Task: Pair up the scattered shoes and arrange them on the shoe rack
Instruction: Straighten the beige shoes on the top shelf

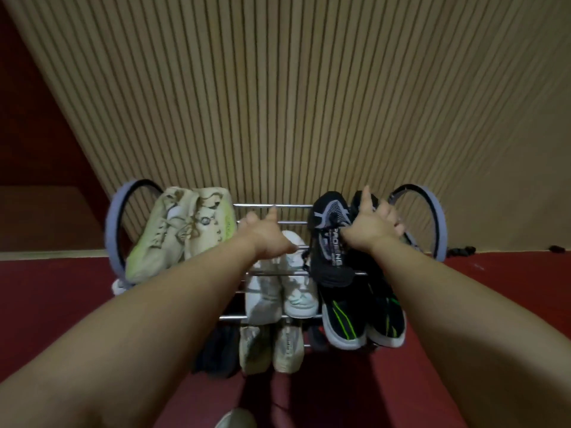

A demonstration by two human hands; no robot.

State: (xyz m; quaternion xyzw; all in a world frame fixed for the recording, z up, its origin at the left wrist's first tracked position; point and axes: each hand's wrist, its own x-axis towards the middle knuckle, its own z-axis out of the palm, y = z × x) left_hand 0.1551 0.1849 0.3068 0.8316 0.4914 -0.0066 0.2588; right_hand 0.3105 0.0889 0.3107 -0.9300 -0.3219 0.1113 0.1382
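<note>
The shoe rack (293,206) has chrome bars and ring-shaped ends. A cream and lime pair (179,230) lies on the top tier at the left. At the top right sits a black and grey sneaker (330,239); my right hand (374,225) grips its black partner beside it, mostly hidden under the hand. My left hand (265,234) hovers over the bare middle bars, thumb spread, holding nothing. Below are a white pair (284,288), a black pair with green stripes (361,319), a beige pair (272,350) and dark shoes (216,347).
A ribbed beige wall (293,103) rises right behind the rack. The floor is red carpet (61,291). A pale shoe toe (234,420) shows at the bottom edge. Small dark objects (462,251) lie by the wall at the right.
</note>
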